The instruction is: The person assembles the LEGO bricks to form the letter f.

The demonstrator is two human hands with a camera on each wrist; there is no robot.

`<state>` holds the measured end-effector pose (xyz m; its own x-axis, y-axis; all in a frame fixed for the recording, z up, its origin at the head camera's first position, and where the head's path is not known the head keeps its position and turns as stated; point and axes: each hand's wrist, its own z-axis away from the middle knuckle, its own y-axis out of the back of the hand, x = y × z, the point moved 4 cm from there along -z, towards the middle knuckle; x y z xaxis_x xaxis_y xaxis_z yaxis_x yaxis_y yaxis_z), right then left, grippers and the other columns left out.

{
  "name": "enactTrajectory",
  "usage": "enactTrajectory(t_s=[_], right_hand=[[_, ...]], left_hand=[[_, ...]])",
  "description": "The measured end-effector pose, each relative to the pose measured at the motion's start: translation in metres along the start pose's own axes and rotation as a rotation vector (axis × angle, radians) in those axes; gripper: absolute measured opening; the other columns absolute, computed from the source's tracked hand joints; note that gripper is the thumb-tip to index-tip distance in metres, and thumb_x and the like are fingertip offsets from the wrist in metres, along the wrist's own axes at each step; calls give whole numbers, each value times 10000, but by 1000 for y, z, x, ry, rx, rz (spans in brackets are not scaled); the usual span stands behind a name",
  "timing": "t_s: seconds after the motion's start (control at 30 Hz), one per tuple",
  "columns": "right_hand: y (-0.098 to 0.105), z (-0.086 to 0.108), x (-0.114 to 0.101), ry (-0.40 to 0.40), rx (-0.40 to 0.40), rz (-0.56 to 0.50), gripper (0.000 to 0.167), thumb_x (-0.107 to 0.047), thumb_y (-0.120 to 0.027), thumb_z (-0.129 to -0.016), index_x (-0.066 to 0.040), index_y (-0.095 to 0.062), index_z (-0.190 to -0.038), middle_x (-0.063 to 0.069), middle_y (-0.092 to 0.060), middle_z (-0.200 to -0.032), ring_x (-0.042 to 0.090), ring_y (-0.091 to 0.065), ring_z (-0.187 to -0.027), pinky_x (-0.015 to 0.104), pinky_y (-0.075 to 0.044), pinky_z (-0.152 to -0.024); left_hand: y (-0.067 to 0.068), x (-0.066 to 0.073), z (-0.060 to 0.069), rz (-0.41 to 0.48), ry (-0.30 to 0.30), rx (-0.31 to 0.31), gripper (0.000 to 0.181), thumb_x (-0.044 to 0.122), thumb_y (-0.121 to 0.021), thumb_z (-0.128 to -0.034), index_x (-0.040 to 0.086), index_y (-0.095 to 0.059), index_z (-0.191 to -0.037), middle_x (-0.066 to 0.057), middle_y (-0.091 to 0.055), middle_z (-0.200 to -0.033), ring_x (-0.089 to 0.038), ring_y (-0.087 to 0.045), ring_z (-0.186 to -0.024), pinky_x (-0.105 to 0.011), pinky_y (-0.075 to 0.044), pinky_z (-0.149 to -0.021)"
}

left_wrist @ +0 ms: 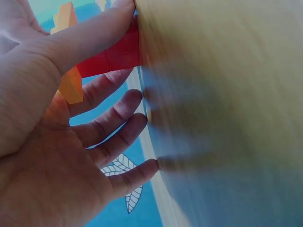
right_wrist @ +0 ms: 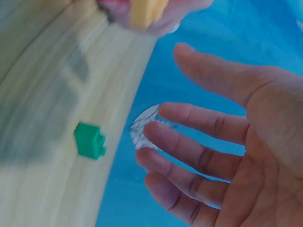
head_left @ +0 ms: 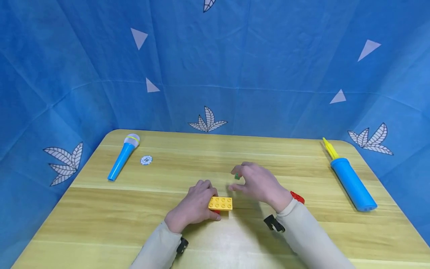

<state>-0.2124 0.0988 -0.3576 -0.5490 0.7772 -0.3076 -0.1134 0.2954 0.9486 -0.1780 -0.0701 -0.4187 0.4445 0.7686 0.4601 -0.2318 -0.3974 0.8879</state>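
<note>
My left hand holds a small stack of toy building bricks on the table. A yellow studded brick forms its top, and red brickwork sits beneath, between thumb and index finger in the left wrist view. The other left fingertips reach the tabletop. To the right and a little farther back, my right hand hovers with fingers spread loosely and nothing in it. A small green brick lies on the table near those fingers, apart from them; the head view shows it between thumb and fingertips.
A red piece is partly hidden behind the right forearm. Farther right lies a blue hand pump with a yellow nozzle. Back left are a toy microphone and a round chip. A blue curtain surrounds the wooden table.
</note>
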Motion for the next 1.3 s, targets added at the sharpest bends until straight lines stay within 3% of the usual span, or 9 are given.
enactTrajectory(t_s=[0.17, 0.5, 0.67, 0.87, 1.1, 1.3], right_hand=[[-7, -10, 18, -64, -2, 17, 425, -266, -835, -804, -43, -698, -1138, 82, -654, -1032, 216, -600, -855, 384, -514, -722], [-22, -24, 37, -193, -49, 44, 603, -306, -861, -771, -22, -638, -1254, 146, -614, -1159, 314, -594, -1035, 456, -517, -810], [-29, -30, 43, -212, -61, 46, 632, -307, -875, -749, -12, -632, -1252, 145, -619, -1147, 308, -598, -1014, 444, -520, -790], [-33, -34, 45, -222, -72, 53, 587, -302, -877, -744, -19, -650, -1206, 97, -632, -1034, 287, -587, -966, 420, -517, -724], [-35, -36, 46, -219, -62, 73, 545, -272, -864, -754, -19, -661, -1192, 101, -645, -1022, 274, -587, -940, 423, -513, -730], [-35, -39, 47, -213, -47, 66, 337, -178, -834, -768, -55, -703, -1053, 57, -641, -925, 224, -570, -840, 380, -485, -648]], left_hand=[[-3, -2, -1, 2, 19, -17, 494, 356, -908, -691, 88, -656, -1020, 35, -473, -994, -172, -412, -941, -365, -380, -807], [-4, -3, -1, -18, 16, -9, 505, 367, -909, -688, 89, -657, -1025, 30, -478, -998, -176, -414, -945, -369, -384, -814], [-3, -3, -1, -14, 18, -10, 503, 364, -906, -694, 86, -656, -1032, 29, -475, -1000, -178, -414, -949, -368, -383, -818], [-3, -3, -1, -22, 10, -7, 506, 366, -907, -692, 84, -663, -1034, 30, -476, -992, -175, -415, -938, -362, -381, -806], [-2, -2, -2, -24, 4, -5, 504, 372, -904, -695, 83, -662, -1029, 38, -468, -982, -170, -409, -927, -347, -375, -790], [-2, -3, -2, -23, 7, 0, 505, 368, -907, -691, 80, -663, -1026, 35, -474, -984, -172, -413, -928, -353, -376, -788]])
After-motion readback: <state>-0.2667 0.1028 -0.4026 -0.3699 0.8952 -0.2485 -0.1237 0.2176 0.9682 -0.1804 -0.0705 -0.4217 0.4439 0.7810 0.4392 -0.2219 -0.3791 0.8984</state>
